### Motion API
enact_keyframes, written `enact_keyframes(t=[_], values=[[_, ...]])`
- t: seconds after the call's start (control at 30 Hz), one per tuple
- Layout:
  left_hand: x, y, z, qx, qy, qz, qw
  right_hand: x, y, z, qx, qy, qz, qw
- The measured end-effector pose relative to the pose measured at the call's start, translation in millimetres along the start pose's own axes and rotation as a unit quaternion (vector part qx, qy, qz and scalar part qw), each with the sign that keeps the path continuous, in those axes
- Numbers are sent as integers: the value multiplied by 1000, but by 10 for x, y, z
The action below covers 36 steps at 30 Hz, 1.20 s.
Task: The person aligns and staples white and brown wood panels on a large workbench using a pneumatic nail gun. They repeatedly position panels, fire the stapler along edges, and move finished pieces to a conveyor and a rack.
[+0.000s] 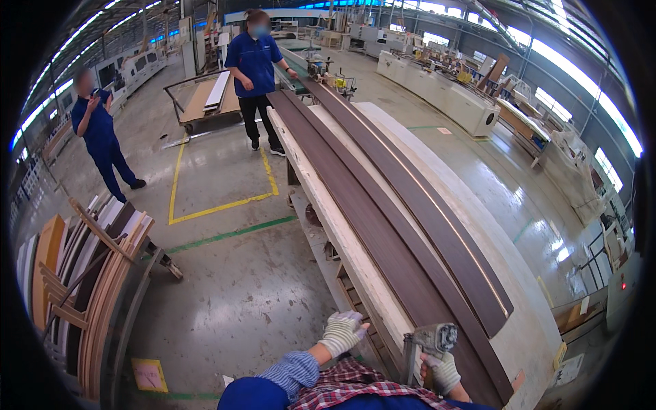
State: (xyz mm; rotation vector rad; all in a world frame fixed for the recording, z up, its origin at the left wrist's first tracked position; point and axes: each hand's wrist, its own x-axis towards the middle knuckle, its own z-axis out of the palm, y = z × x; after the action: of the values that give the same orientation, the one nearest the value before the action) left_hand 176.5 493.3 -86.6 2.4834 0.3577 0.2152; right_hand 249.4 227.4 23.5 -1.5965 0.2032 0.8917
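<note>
Head view: the long workbench (pixel 519 321) runs from the person's lap away toward the far end of the hall, and everything else is placed from it. Two long dark brown boards (pixel 383 239) lie lengthwise on top of it, one beside the other, a pale strip showing between them. At the bench's near end the right hand (pixel 443 372), in a knit work glove, is wrapped around the grip of a grey nail gun (pixel 427 345) that stands upright at the near end of the left-hand board. The left hand (pixel 340 333), also gloved, is spread with loose fingers against the bench's pale near-left edge, pressing rather than gripping anything.

The risk, as I judge it, is the tool firing or slipping while the left hand sits so near it; a tilt of the gun off the board edge could drive it toward those fingers or mar the dark face.

Left of the bench the concrete floor is open as far as a rack of leaning panels (pixel 89 273). Beyond the bench's far end a person in blue (pixel 254 68) stands beside a cart (pixel 205 102); another person in blue (pixel 99 133) stands farther left. Right of the bench the floor is bare up to the machines.
</note>
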Motion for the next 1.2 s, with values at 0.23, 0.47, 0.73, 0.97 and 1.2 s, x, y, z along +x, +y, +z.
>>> enact_keyframes(t=[0.23,0.47,0.73,0.97,1.2], values=[[643,-409,-1824,-448,109,-68,885,1242,-775,1367,-68,-124,-39,989],[1871,-628,-3745,-449,76,421,784,2501,-1822,2691,-66,-161,-132,976],[2952,-1735,-4643,-409,43,402,818,3607,-2843,4144,-122,-171,-105,972],[3800,-3101,-5103,-443,158,348,811,4476,-3239,5473,-112,-157,-113,975],[4920,-4139,-5952,-456,105,378,799,5134,-3952,6619,-97,-125,-116,981]])
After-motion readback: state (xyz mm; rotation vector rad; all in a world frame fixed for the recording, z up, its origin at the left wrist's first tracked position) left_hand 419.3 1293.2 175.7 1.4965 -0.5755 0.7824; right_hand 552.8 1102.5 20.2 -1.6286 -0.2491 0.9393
